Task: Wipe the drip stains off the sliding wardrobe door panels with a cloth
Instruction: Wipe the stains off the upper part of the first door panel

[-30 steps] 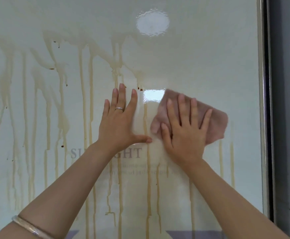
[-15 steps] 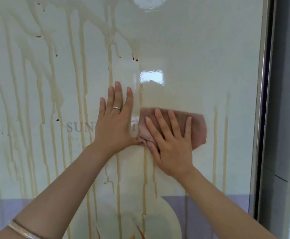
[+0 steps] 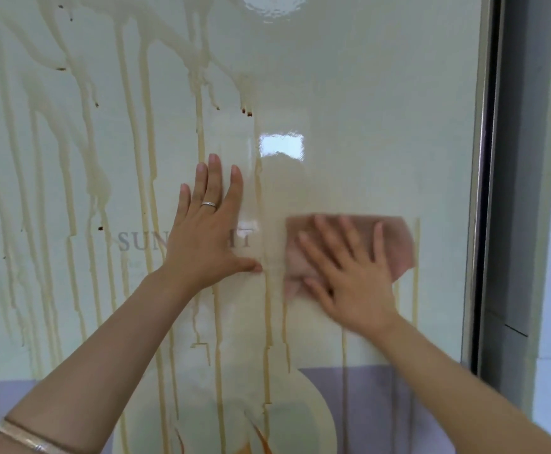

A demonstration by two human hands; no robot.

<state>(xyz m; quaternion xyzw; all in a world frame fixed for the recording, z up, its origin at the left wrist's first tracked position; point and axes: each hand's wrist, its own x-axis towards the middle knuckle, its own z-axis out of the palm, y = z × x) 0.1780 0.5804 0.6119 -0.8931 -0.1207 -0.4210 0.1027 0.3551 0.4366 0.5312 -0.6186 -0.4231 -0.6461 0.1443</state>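
Observation:
A glossy pale wardrobe door panel (image 3: 365,93) fills the view, streaked with brown drip stains (image 3: 143,158) across its left and middle. My right hand (image 3: 349,276) presses a pinkish-brown cloth (image 3: 395,244) flat against the panel with straight, spread fingers; the hand is blurred by motion. My left hand (image 3: 208,231), wearing a ring, lies flat on the panel just left of the cloth, covering part of grey lettering. A few thin drips (image 3: 416,290) run beside and below the cloth.
The panel's metal frame edge (image 3: 478,191) and a dark gap run down the right, with a grey surface (image 3: 522,158) beyond. A lilac band (image 3: 359,404) crosses the panel's lower part. A window reflection (image 3: 282,145) glints above the hands.
My right hand slid the cloth down from the reflection, then rightward toward the frame. The view tilted lower on the panel. My left hand stayed pressed flat beside it.

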